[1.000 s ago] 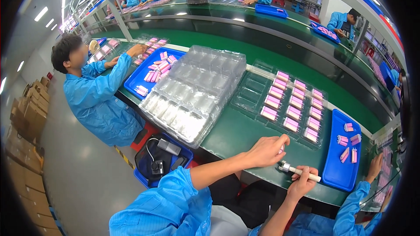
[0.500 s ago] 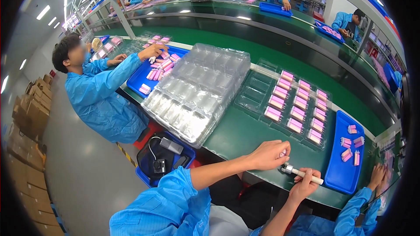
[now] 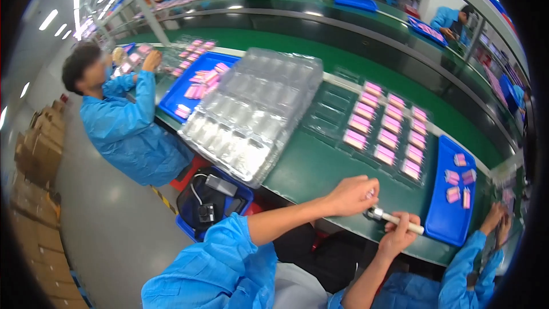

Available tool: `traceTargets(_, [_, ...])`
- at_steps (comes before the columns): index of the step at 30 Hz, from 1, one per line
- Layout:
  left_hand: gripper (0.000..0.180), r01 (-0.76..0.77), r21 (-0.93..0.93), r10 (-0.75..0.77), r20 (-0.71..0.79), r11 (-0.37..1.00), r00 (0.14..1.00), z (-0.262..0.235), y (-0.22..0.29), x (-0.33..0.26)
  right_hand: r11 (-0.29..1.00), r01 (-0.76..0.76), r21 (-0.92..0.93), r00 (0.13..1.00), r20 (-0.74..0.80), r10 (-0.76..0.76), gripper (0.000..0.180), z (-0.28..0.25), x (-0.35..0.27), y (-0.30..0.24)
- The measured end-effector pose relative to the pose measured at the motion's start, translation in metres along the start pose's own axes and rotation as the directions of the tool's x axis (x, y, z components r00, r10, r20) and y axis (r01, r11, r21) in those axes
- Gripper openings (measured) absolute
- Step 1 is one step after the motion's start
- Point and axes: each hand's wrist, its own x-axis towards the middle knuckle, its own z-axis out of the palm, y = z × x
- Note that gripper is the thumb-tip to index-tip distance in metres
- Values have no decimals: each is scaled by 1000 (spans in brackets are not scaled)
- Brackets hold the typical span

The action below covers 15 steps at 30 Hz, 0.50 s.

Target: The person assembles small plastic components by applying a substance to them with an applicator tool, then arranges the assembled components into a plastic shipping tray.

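Note:
My left hand (image 3: 350,196) is closed, its fingers curled round a small pale object that they mostly hide. Just below and right of it, my right hand (image 3: 398,236) grips the cream handle of a tool with a round metal head (image 3: 375,213). The head points toward my left hand, near the bench's front edge. Beyond my hands, a clear plastic tray (image 3: 331,127) holds rows of pink-and-white battery packs (image 3: 386,138); its left-hand pockets show no packs. To the right, a blue tray (image 3: 439,217) carries several more loose packs.
A tall stack of clear blister trays (image 3: 251,103) stands left on the green bench (image 3: 303,177). Past it, a co-worker (image 3: 123,120) works beside a blue tray (image 3: 171,98) of packs. Another co-worker's hands (image 3: 496,220) are at the far right. Below, a blue bin (image 3: 247,194) holds devices.
My hands keep nearly the same pose and grips. The left co-worker's hand has moved from the blue tray to the clear tray beyond it. The view has shifted slightly.

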Motion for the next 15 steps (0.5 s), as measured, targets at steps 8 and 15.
traceTargets(8, [19, 43, -29, -44, -17, 999, 999, -10, -15, -4, 995, 96, 31, 982, 160, -100, 10, 31, 16, -37])
traceTargets(15, [19, 38, -28, -38, 13, 999, 999, -8, -11, -2, 969, 206, -138, 899, 417, -132, 8, 55, 46, -80])
